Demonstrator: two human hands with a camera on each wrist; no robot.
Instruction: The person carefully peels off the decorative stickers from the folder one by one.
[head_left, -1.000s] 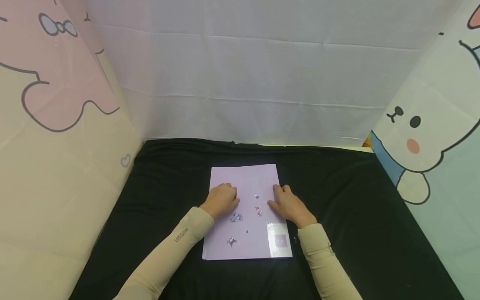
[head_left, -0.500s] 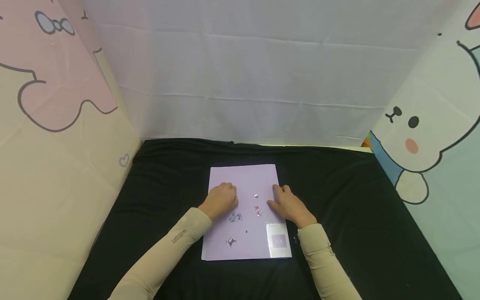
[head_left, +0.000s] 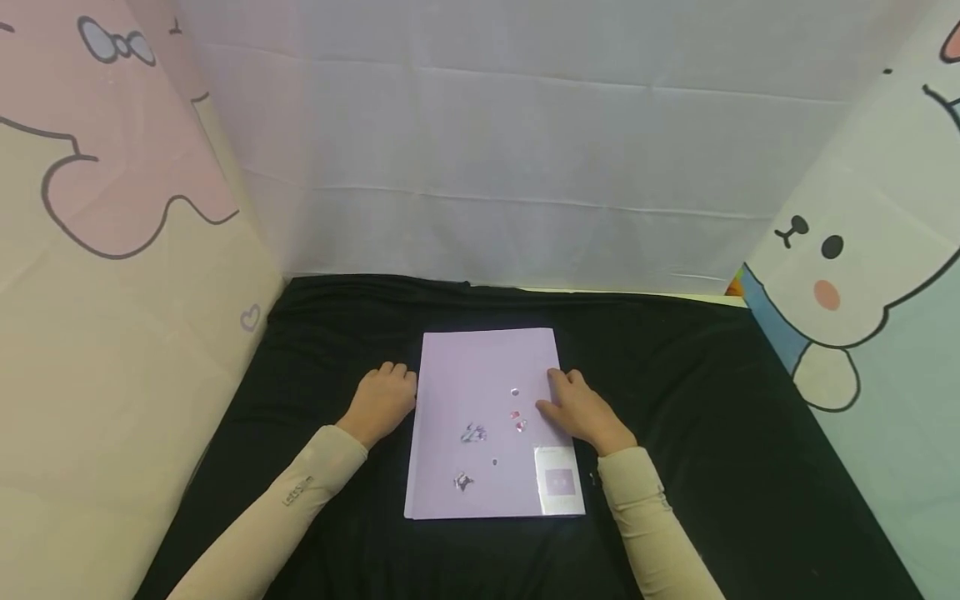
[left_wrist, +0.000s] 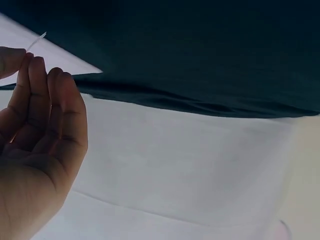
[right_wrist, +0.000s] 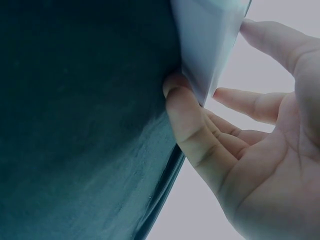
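Observation:
A lilac folder [head_left: 487, 367] lies flat on the black cloth, with several small shiny stickers on its cover, among them a silvery star-shaped one [head_left: 463, 482] and a bluish cluster [head_left: 474, 433]. My left hand [head_left: 381, 400] is just beyond the folder's left edge. In the left wrist view, its thumb and forefinger pinch a thin white strip [left_wrist: 37, 41], seen nearly edge-on; its kind cannot be told. My right hand [head_left: 585, 410] rests at the folder's right edge, thumb and forefinger on the cover, the other fingers along the side.
A clear label pocket [head_left: 558, 481] with a pale square is at the folder's lower right corner. Black cloth [head_left: 697, 433] spreads around the folder. A white fabric wall [head_left: 480, 167] stands behind, with printed cartoon panels on both sides.
My left hand has moved left off the folder's cover to just outside its left edge. The right hand and the folder have stayed in place.

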